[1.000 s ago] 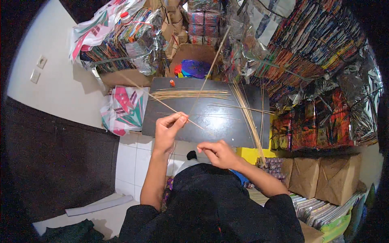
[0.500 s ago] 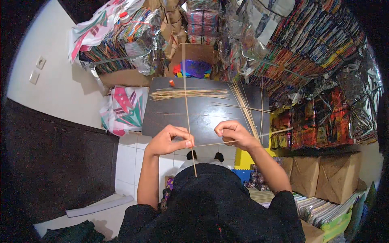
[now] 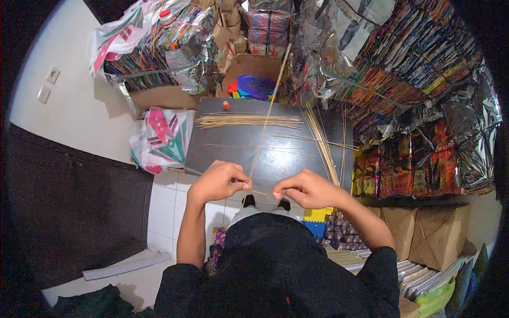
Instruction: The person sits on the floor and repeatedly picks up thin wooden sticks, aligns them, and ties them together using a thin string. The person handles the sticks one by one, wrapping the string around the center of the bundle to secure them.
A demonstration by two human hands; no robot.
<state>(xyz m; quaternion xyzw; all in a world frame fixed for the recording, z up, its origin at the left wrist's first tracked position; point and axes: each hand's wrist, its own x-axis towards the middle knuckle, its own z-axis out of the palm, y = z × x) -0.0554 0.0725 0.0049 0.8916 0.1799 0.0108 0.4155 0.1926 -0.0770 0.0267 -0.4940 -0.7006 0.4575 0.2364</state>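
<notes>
My left hand (image 3: 218, 181) pinches two thin bamboo sticks where they cross, above the near edge of the dark table (image 3: 207, 159). The long stick (image 3: 269, 108) points away from me, leaning slightly right. A short end of the crossing stick (image 3: 258, 192) pokes out from my left fingertips toward my right hand (image 3: 310, 191). That hand's thumb and fingers are pinched together just beyond the stick's tip; whatever they hold is too fine to make out. On the table lie a bundle of bamboo sticks (image 3: 249, 122) and a slanted sheaf of sticks (image 3: 321, 140).
A small orange spool (image 3: 226, 105) stands at the table's far edge. Loose single sticks (image 3: 313, 139) lie across the tabletop. Tall stacks of packed goods (image 3: 403, 63) rise behind and right. Cardboard boxes (image 3: 440, 233) sit at the right, and a printed bag (image 3: 164, 135) hangs left.
The long stick has tilted to the right at its far end. The crossing stick has swung leftward, away from my right hand, which has moved slightly left and lower.
</notes>
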